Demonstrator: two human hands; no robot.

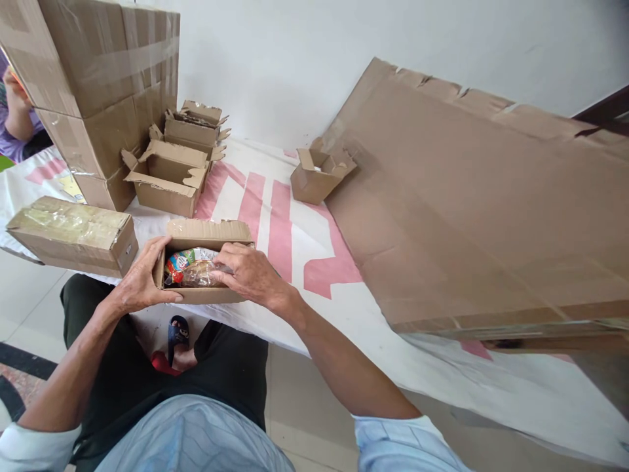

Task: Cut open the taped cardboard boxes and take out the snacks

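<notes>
A small open cardboard box sits at the table's front edge with its back flap raised. My left hand grips its left end, thumb along the front and fingers toward the back corner. Inside lies a clear plastic packet with a colourful printed label; its contents are brownish and hard to make out. Reaching in from the right, my right hand has its fingers closed on the packet's right part. These fingertips are partly hidden by the plastic and the hand itself.
Left of me lies a taped closed box. Tall stacked cartons stand behind it, beside open empty boxes. A small open box is at the back. A large cardboard sheet covers the right. At far left sits another person.
</notes>
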